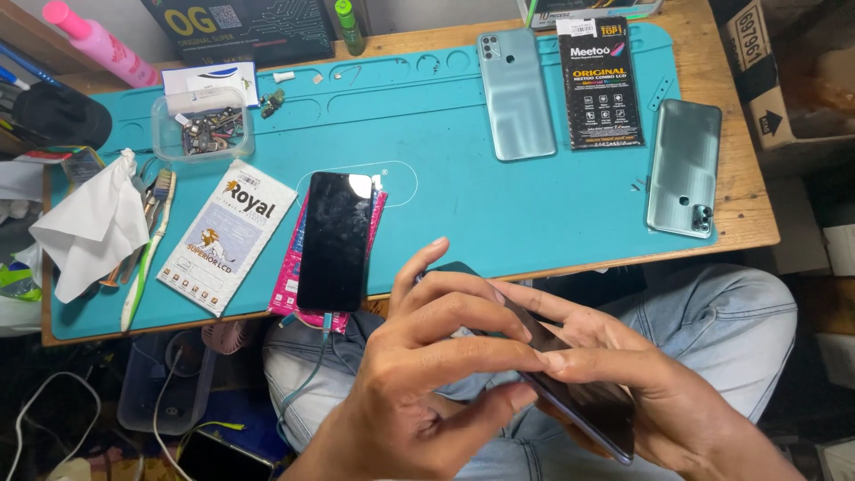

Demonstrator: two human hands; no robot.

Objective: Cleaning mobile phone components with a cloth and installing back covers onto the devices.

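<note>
1. Nearest the camera, the left hand point(419, 374) and the right hand point(623, 374) hold a dark smartphone point(579, 392) over the lap, above light blue jeans point(748, 330). The phone lies tilted, its glass facing up.
2. The left hand's fingers are curled over the phone's upper end, thumb and fingertips pressed on the screen and edge. The right hand cradles the phone from below, its fingers laid along the glass and meeting the left fingertips.
3. Just beyond, at the near edge of the teal work mat point(463, 205), a second phone with a black screen point(336, 240) lies face up on a pink packet point(289, 285); a cable point(316, 356) hangs from its lower end.
4. Left of it lies a white screen-part box point(227, 236), then a toothbrush point(147, 249) and a crumpled white tissue point(89, 227).
5. Farther back on the left stands a clear plastic tub of small parts point(203, 132).
6. To the right, two pale green phone back covers lie on the mat: one upright point(515, 93), one near the right edge point(684, 167). A black flat packet point(604, 82) lies between them.
7. Farthest, a pink bottle point(102, 44) and a green bottle point(349, 27) stand at the back of the wooden table point(748, 223).
</note>
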